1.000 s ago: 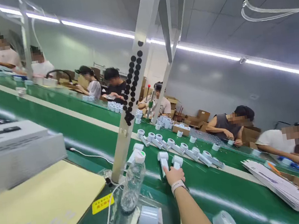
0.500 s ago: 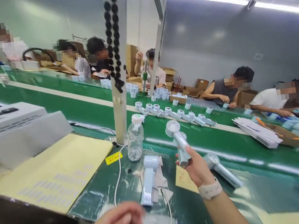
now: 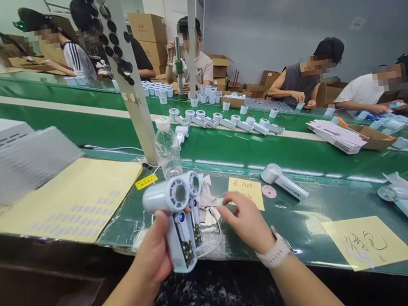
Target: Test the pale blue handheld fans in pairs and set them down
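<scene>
My left hand is closed around two pale blue handheld fans, held upright side by side above the table's near edge. The front fan has its handle open, with a circuit board and a small lit blue display showing. Behind it, the second fan also shows a lit display and bare board; part of it is hidden. My right hand, with a white watch strap at the wrist, holds nothing. Its thumb and fingers are apart, close to a crumpled cloth and a white cable.
A plastic bottle stands by a metal post. Another fan lies right of a yellow note. Stickers dot a yellow sheet at left. A row of fans lies on the green conveyor; several co-workers sit beyond.
The fan raised in my right hand and the one lying near the bottle are gone from those places; two fans are now in my left hand. My right hand has emptied and lowered.
</scene>
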Tool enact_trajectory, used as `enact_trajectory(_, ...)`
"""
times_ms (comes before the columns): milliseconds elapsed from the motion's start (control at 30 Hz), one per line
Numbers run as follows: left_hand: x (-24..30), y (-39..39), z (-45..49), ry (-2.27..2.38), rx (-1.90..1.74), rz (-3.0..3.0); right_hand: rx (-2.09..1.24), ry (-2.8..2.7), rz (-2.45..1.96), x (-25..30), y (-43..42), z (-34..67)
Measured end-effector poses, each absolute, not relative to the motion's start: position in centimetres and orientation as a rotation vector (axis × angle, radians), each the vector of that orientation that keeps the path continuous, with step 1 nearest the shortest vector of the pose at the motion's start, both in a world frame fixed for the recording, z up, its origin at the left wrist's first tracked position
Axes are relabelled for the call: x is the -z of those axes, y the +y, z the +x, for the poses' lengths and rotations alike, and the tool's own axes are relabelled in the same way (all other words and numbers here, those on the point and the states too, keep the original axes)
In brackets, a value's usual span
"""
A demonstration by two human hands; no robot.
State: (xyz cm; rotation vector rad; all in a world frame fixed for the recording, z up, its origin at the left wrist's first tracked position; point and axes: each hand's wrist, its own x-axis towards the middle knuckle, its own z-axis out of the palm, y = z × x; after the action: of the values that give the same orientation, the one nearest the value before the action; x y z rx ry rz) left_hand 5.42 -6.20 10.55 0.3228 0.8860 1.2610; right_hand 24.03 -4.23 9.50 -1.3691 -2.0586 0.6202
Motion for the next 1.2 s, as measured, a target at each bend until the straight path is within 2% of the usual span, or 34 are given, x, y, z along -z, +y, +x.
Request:
enact_trajectory(100, -11.0, -6.0, 4.1, 0.937, -1.389, 0.374, -0.434, -1.988, -1.560, -6.2, -2.0, 23.2)
enact_trajectory(200, -11.8, -5.6, 3.6, 0.933, -1.478, 0.460, -0.398, -1.990, -1.567, -4.0, -1.8, 22.1)
enact_trajectory(367, -12.7, -4.6, 4.3, 0.758, -1.454, 0.479, -0.452, -1.929, -1.592, -4.0, -2.1, 21.3)
enact_trajectory(600, -11.7, -4.0, 5.2, 0.745, -1.397, 0.387, -0.796, -1.750, -1.513, -5.5, -4.1, 22.9)
enact_trajectory(767, -11.2, -3.9, 5.0, 0.670, -1.449, 0.404, -1.410, -1.460, -1.201, -7.5, -7.3, 22.2)
enact_trajectory(933, -11.7, -3.6, 5.2, 0.585, -1.479, 0.489, -1.290, -1.696, -1.174, -10.0, -8.6, 21.7)
enact_trajectory(1200, -11.8, -3.8, 5.5, 0.529, -1.496, 0.479, -1.545, -1.649, -1.078, -10.3, -9.1, 20.5)
